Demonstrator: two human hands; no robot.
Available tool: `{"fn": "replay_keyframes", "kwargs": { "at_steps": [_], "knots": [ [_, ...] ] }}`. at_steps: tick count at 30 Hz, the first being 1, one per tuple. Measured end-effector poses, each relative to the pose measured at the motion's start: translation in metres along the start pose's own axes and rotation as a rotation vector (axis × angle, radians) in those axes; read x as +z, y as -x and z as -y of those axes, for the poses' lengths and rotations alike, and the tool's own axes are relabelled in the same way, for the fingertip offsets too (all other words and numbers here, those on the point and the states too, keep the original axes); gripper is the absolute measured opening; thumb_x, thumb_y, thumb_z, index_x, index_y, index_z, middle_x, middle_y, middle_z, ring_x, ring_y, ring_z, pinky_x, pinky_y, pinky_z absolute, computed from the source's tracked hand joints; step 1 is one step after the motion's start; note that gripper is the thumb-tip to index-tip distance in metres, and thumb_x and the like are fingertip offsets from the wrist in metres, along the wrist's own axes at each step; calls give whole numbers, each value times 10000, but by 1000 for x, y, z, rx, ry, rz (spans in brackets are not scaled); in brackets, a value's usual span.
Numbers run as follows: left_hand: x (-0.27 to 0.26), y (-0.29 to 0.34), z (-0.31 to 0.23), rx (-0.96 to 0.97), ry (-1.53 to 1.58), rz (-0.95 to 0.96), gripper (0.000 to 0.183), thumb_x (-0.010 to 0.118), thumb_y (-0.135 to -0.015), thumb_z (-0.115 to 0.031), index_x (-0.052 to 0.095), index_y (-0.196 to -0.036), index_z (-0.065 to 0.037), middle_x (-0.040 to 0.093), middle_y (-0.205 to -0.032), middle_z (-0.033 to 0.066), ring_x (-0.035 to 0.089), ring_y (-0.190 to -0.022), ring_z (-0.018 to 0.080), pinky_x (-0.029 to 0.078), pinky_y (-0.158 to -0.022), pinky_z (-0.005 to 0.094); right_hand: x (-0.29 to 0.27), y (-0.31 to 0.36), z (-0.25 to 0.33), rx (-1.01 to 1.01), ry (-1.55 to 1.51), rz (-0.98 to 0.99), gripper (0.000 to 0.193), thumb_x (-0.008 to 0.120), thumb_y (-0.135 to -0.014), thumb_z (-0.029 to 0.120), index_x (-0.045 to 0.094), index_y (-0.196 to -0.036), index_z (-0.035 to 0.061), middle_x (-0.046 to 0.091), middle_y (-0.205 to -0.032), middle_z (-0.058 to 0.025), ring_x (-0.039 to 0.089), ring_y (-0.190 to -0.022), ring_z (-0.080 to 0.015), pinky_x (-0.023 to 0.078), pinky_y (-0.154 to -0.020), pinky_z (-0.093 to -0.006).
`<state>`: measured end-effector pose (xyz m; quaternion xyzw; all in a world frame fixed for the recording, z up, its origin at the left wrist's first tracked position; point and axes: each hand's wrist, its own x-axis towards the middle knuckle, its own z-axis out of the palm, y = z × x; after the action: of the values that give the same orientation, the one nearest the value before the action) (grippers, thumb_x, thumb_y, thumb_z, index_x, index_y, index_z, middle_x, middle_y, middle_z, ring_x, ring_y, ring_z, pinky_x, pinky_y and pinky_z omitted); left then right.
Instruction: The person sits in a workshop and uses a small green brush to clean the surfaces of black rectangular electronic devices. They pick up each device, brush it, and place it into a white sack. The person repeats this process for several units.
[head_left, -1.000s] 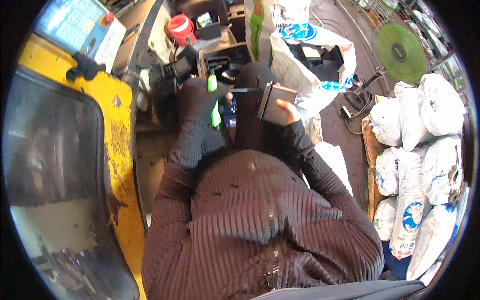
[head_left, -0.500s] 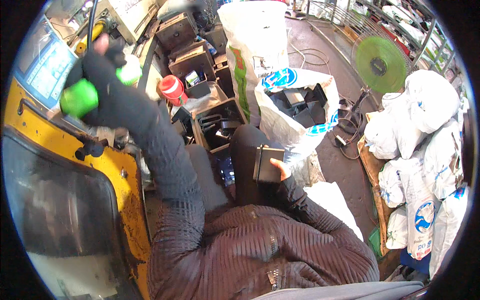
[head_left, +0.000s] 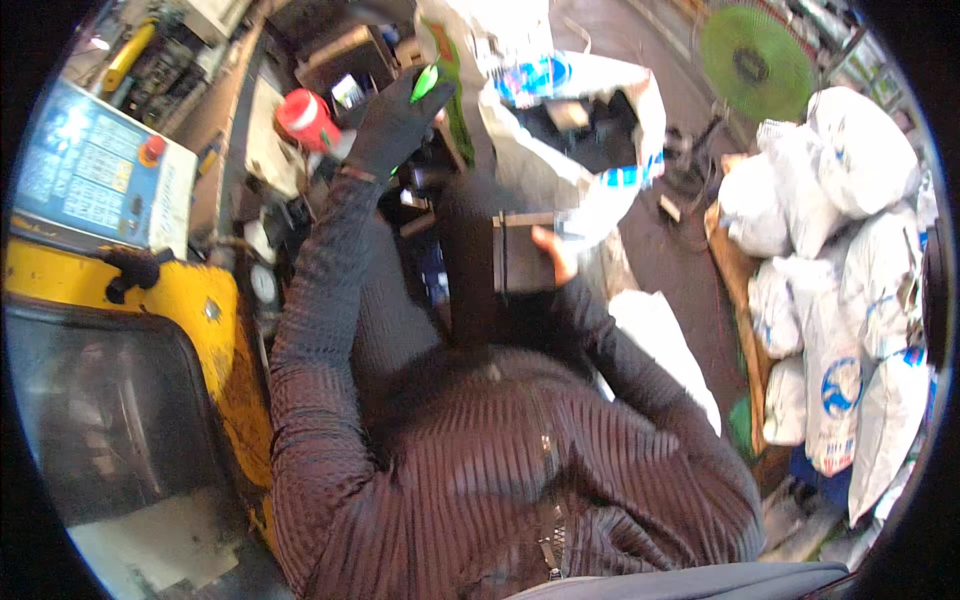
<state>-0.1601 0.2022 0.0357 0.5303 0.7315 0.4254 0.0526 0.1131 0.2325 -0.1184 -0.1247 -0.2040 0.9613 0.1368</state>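
My right hand [head_left: 558,256], bare at the visible thumb, is closed on a flat black rectangular box [head_left: 522,262] and keeps it above my lap. A band or seam runs down the box near its left side. My left hand [head_left: 400,125] wears a black glove with bright green at the fingertips. It is over the dark bins in front of my knees, close to a red jug [head_left: 305,118]. Motion blur and the glove hide its finger pose and anything it may hold.
An open white sack [head_left: 648,100] of dark pieces stands ahead to the right. Left are a yellow machine [head_left: 215,315] and its blue control panel [head_left: 90,165]. A green fan [head_left: 755,60] and piled white sacks [head_left: 800,200] stand right.
My left hand has swung right, away from the machine's control panel, to over the bins. The right hand still holds the black box. The view has shifted.
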Motion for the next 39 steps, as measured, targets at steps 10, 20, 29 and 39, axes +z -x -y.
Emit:
{"fn": "replay_keyframes", "kwargs": {
  "at_steps": [10,20,29,39],
  "knots": [
    [18,241,-49,21,-205,270,388,699,-806,-326,569,-1120,-141,607,-850,121,617,-735,316,495,-618,378,-8,2,-31,-301,691,-52,376,658,-836,239,597,-1150,41,656,-1047,-108,628,-929,-163,505,-841,-336],
    [21,255,-50,63,-365,240,320,684,-775,-444,646,-970,-193,567,-712,90,602,-619,289,475,-532,417,0,-15,-29,-20,643,-174,364,633,-841,291,637,-1073,11,671,-911,-93,652,-825,-171,528,-744,-318],
    [18,249,-40,130,-484,119,313,679,-773,-457,668,-956,-204,577,-691,72,599,-629,261,443,-570,417,35,-8,-18,113,654,-241,335,647,-824,268,656,-1021,-2,685,-917,-99,664,-760,-186,527,-703,-309],
    [2,210,16,-122,-479,40,340,643,-808,-452,670,-975,-157,658,-880,133,647,-758,307,486,-629,426,40,6,-26,268,661,-100,355,681,-812,284,659,-1044,16,688,-915,-98,662,-763,-199,518,-682,-302]
  ]
}}
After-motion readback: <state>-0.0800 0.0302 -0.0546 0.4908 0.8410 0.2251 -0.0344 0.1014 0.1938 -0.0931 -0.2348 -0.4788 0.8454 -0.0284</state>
